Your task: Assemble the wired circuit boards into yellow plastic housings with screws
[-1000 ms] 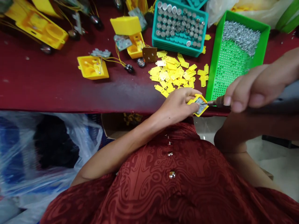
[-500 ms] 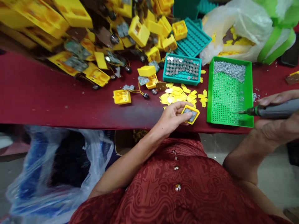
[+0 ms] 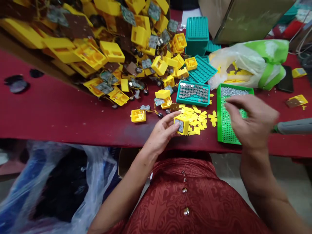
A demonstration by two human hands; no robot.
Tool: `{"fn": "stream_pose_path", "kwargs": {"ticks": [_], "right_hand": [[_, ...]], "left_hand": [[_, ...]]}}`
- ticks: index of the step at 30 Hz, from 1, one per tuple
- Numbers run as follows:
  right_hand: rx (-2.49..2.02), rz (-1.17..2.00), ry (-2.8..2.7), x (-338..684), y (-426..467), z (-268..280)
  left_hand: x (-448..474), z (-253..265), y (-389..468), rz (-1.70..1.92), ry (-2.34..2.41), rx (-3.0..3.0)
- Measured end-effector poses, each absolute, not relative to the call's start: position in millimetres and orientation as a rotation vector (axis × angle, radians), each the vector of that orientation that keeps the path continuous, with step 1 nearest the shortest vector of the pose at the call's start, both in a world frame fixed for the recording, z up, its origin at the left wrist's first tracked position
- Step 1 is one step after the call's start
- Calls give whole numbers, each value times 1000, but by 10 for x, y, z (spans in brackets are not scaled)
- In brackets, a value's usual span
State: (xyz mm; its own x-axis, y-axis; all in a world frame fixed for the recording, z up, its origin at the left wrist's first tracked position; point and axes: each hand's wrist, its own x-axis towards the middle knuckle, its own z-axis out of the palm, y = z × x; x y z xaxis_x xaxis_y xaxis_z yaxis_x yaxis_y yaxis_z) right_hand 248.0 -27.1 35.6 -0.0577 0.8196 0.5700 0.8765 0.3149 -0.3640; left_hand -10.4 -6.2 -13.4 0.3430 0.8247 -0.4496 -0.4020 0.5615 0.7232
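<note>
My left hand [image 3: 162,132] holds a small yellow plastic box [image 3: 185,126] above the table's front edge. The thumb presses on a grey part [image 3: 180,125] set in the box's open side. Over the green perforated tray [image 3: 219,138] is my right hand [image 3: 251,118], somewhat blurred. Its fingers are curled, the thumb looks a little apart from them, and nothing shows between. To the right of that hand lies a grey pen-shaped electric screwdriver [image 3: 296,126]. Flat yellow plastic pieces [image 3: 195,118] are heaped just beyond the box.
A teal tray [image 3: 193,103] holds rows of button cells [image 3: 192,91]. Small metal screws [image 3: 234,91] fill the green tray's far end. Yellow housings with wires [image 3: 118,97] pile up at left. A plastic bag [image 3: 229,73] and a dark phone [image 3: 285,79] lie behind.
My right hand has let go of the screwdriver and moved left over the green tray. My left hand has turned the yellow box. The camera view has shifted.
</note>
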Motion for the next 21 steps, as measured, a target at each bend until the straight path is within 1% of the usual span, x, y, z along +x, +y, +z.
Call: {"fn": "stream_pose_path", "kwargs": {"ticks": [2,4,8,11,16,19,21], "right_hand": [[-1552,-119,-2039,2424,45,255],[-1706,-60,-2199,2410,320,142],[-1840,30,-2327,2410,611,-29],[-1880,42,-2349,2377,654,-97],[-1882,-20,-2340,2329,646,-199],[-1934,23,-2243,2355,658,-233],[-1889,84,-2141,2373,656,-210]], "left_hand": [[-110,-138,-99,826,864,461],[-120,-135,-146,789,807,382],[-151,-104,-209,746,710,368],[-192,-96,-199,725,711,407],[-255,-155,-136,852,800,496],[-259,-183,-113,860,787,548],[-250,-191,-104,846,755,536]]}}
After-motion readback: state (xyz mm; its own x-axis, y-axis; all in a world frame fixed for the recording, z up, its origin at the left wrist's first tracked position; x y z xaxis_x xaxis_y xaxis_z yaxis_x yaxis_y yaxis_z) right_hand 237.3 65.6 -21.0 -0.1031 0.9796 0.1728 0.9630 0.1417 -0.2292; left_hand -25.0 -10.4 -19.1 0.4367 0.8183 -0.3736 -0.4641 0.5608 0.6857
